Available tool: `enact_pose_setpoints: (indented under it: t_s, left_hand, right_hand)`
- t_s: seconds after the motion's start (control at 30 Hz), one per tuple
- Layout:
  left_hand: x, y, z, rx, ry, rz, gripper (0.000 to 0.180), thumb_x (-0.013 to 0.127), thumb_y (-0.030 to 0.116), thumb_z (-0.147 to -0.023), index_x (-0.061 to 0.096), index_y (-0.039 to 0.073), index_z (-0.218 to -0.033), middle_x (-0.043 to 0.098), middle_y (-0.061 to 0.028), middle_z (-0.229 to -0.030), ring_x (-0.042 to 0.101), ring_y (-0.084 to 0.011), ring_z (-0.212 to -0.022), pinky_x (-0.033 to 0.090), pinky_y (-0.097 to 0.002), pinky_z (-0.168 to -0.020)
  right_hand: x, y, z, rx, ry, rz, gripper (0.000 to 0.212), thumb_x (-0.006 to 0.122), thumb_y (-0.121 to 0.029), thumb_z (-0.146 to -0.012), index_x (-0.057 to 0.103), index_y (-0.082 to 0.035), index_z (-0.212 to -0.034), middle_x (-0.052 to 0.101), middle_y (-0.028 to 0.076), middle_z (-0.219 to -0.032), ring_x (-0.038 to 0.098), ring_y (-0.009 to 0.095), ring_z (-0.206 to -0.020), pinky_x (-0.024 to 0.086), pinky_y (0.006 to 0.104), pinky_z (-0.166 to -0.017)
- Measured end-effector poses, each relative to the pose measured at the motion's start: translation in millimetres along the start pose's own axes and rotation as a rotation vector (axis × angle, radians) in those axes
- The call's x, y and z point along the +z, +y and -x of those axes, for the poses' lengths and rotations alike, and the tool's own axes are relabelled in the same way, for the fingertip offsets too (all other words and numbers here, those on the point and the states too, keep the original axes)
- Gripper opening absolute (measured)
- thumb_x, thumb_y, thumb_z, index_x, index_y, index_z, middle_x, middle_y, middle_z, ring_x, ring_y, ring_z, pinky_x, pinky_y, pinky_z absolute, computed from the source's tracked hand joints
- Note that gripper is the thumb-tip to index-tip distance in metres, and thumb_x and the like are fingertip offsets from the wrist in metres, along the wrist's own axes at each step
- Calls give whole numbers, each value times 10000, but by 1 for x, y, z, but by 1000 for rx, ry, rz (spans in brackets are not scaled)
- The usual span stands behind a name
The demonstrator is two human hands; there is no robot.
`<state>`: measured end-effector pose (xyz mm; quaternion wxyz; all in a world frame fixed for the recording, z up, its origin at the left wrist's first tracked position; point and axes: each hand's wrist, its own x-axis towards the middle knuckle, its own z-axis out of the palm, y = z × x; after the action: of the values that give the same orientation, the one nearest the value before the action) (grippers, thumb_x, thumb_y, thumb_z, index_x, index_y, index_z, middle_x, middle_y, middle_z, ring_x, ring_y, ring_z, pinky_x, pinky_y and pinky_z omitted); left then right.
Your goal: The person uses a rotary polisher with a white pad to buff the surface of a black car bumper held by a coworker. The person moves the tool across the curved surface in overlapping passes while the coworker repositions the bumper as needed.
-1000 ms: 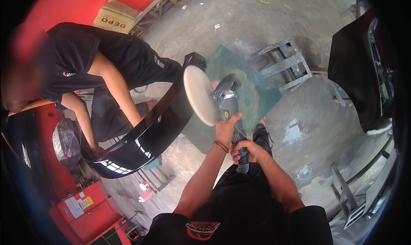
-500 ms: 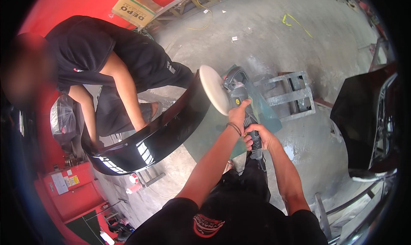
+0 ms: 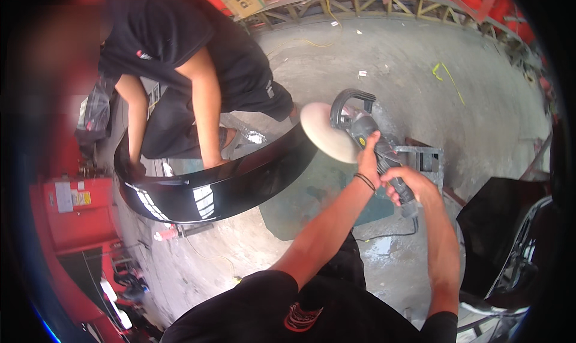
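Note:
Both of my hands hold a black and grey power polisher with a round white pad (image 3: pixel 327 133). My left hand (image 3: pixel 369 161) is wrapped around the polisher's body (image 3: pixel 389 156), close to its head. Farther back, my right hand (image 3: pixel 411 184) grips the handle. The pad's edge is right at the far right end of a long, curved, glossy black car bumper (image 3: pixel 240 193); whether they touch I cannot tell. Another person (image 3: pixel 180 49) crouches over the left part of the bumper, with one hand (image 3: pixel 214 163) at its upper edge and the other at its left end.
Under the polisher lies a greenish sheet (image 3: pixel 300 205) on the concrete floor. A grey metal stand (image 3: pixel 435 157) is behind my right hand. A dark car part (image 3: pixel 498 229) stands at the right. A red cabinet (image 3: pixel 84 217) is at the left, and a cord (image 3: pixel 390 234) trails below the polisher.
The view has shifted, so the polisher and my arms appear farther right. The bumper lies flatter in the picture. Both hands keep their grip on the polisher.

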<state>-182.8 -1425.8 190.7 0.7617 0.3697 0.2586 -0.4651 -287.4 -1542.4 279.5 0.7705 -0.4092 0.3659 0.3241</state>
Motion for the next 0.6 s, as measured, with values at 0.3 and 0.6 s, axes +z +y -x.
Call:
enact_pose_setpoints:
  t_s: [0.3, 0.6]
  left_hand:
    - [52, -12, 52, 86, -21, 262, 587, 801, 563, -920, 657, 13, -1062, 692, -116, -919, 723, -272, -829, 629, -460, -754]
    - [59, 39, -26, 67, -120, 273, 609, 743, 630, -930, 636, 42, -1044, 673, -121, -870, 712, -296, -790, 611, -457, -763]
  right_hand:
    - [3, -46, 60, 134, 92, 236, 234, 770, -238, -857, 670, -32, -902, 625, 65, -678, 596, 174, -502, 505, 354, -464]
    - [6, -112, 14, 170, 156, 270, 227, 747, -277, -887, 650, -71, -878, 601, 33, -659, 551, 152, -473, 479, 336, -444]
